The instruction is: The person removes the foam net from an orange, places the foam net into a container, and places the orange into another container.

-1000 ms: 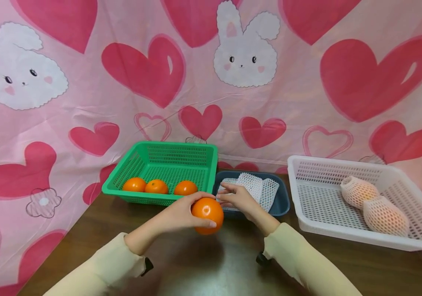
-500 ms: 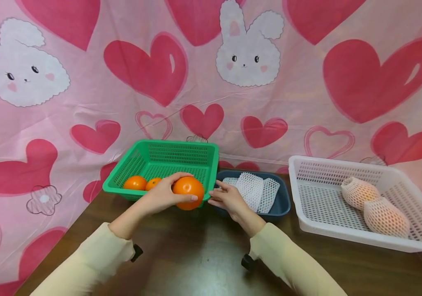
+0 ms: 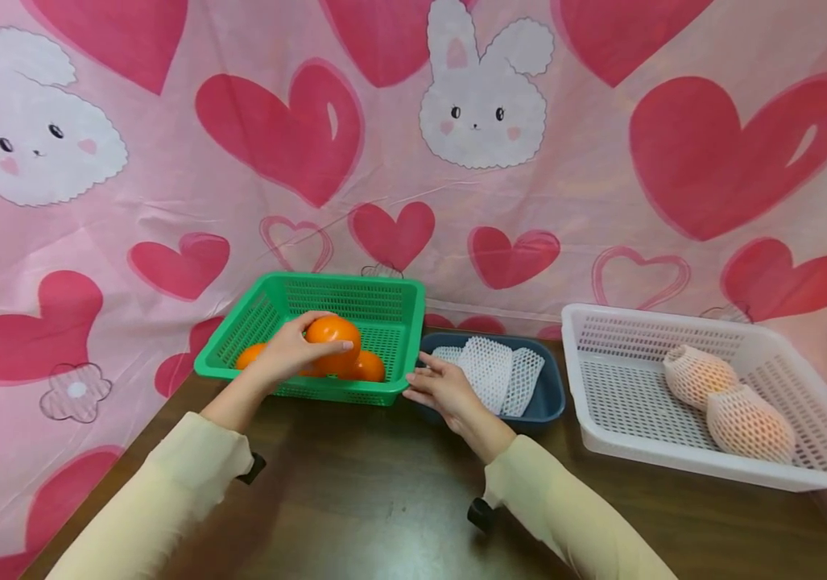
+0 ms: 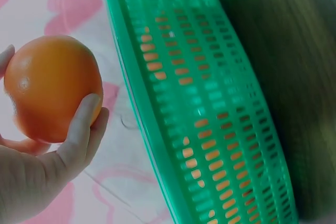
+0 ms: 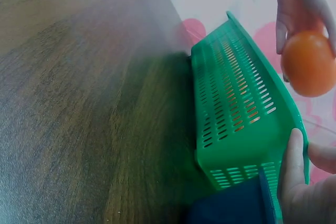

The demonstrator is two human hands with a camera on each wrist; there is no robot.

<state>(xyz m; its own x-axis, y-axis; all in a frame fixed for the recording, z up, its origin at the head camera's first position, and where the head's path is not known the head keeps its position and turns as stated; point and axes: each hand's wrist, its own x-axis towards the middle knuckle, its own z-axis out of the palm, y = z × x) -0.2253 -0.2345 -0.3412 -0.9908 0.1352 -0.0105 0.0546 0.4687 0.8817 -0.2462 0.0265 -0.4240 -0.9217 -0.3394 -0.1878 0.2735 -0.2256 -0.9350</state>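
From over the tabletop (image 3: 384,491) to over the basket (image 3: 384,298): the left hand (image 3: 286,349) has shifted.
The basket's slotted green plastic lies below it; the right hand (image 3: 452,395), fingers apart, has moved to the rim (image 3: 416,334), with the blue tray (image 3: 552,395) and limp net sleeves (image 3: 487,374) (foam, by the look) beside it. Clamped in the left hand is a round, glossy orange (image 3: 333,332), held above the basket, so seemingly not yet set down.

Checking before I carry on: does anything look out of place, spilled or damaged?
Nothing stands out. The left hand holds an orange over the green basket, where the other oranges sit. Two net-wrapped fruits lie in the white basket, and the foam nets lie in the blue tray. No spill or damage shows.
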